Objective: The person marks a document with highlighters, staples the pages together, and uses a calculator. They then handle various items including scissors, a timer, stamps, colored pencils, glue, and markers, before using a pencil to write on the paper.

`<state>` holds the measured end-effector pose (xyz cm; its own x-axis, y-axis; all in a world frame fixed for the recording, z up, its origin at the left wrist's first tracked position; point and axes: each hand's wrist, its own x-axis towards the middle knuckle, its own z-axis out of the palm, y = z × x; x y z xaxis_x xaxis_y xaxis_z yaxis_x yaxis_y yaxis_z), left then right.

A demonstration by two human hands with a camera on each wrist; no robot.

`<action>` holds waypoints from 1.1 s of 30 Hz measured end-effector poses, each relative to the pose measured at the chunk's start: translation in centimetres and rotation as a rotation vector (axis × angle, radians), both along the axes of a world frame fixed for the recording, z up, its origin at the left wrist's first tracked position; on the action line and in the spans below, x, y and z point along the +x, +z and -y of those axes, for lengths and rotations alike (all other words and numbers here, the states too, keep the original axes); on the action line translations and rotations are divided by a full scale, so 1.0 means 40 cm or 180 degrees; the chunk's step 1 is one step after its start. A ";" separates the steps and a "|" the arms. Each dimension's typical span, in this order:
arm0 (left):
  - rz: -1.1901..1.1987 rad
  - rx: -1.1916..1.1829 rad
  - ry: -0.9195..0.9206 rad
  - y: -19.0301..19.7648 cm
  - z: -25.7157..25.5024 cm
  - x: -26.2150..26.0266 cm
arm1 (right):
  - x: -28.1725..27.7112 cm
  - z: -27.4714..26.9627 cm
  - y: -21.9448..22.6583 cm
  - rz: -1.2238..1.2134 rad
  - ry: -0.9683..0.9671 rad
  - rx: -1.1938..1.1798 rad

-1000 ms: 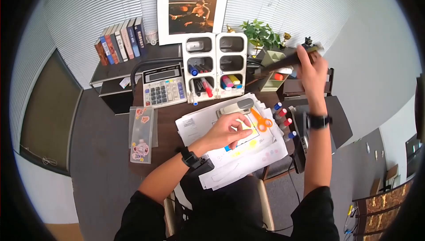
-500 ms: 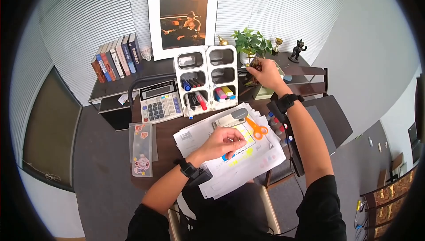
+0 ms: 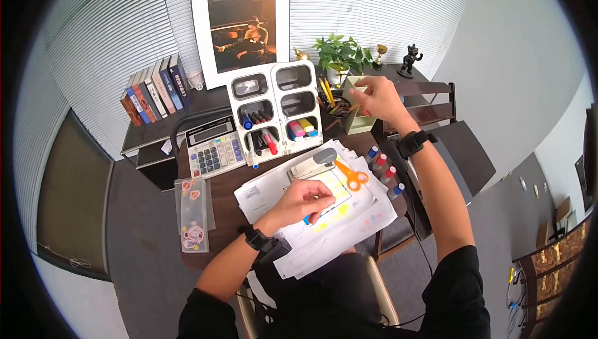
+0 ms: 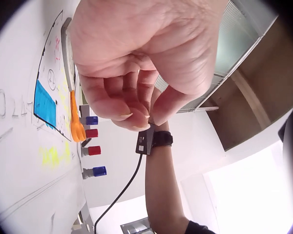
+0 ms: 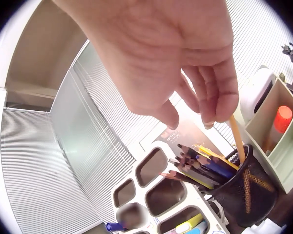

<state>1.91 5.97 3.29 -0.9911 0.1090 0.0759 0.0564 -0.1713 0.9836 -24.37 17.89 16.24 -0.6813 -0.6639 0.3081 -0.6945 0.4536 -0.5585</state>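
Note:
In the head view my right hand (image 3: 379, 99) hovers beside a black mesh pencil cup (image 5: 254, 202) at the back of the desk. Its thumb and fingers are apart, with nothing between them. Yellow pencils (image 3: 327, 90) and several dark ones stick up from the cup; one yellow pencil overlaps a fingertip in the right wrist view. A pale green desk box (image 3: 359, 125) stands beside the cup. My left hand (image 3: 304, 201) is over printed papers (image 3: 349, 224), fingers loosely curled and holding nothing. Behind it lie a stapler (image 3: 311, 164) and orange scissors (image 3: 355, 180).
A white organizer (image 3: 278, 115) with markers stands left of the cup, beside a calculator (image 3: 215, 152). Several capped markers (image 3: 386, 174) line the papers' right edge. A clear sticker pouch (image 3: 194, 214) lies at the left. Behind stand a plant (image 3: 342, 52) and books (image 3: 152, 90).
My right hand held a long dark thing, blurred, raised at the right; it moved left to the pencil cup and now holds nothing. The left hand stays loosely curled. The head view has shifted slightly.

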 end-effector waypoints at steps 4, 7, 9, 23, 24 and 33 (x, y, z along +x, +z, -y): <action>0.0030 0.0026 -0.0012 -0.002 -0.004 -0.003 | -0.067 0.048 -0.009 -0.0420 0.0176 -0.0342; 0.0027 0.0014 0.0014 -0.005 0.001 -0.003 | -0.080 0.110 0.003 -0.0634 0.0652 0.0244; -0.0005 0.0029 0.0057 -0.007 0.008 -0.005 | -0.074 0.151 0.031 -0.0410 0.0707 0.0850; -0.0071 0.0216 -0.0005 0.000 0.013 -0.007 | -0.132 0.235 -0.048 -0.0168 0.1298 0.1157; -0.0064 0.0207 -0.0030 -0.001 0.012 -0.007 | -0.140 0.228 -0.048 -0.0171 0.1302 0.1162; -0.0056 0.0205 0.0046 0.002 0.010 -0.004 | -0.123 0.144 0.041 -0.0358 0.1255 0.0721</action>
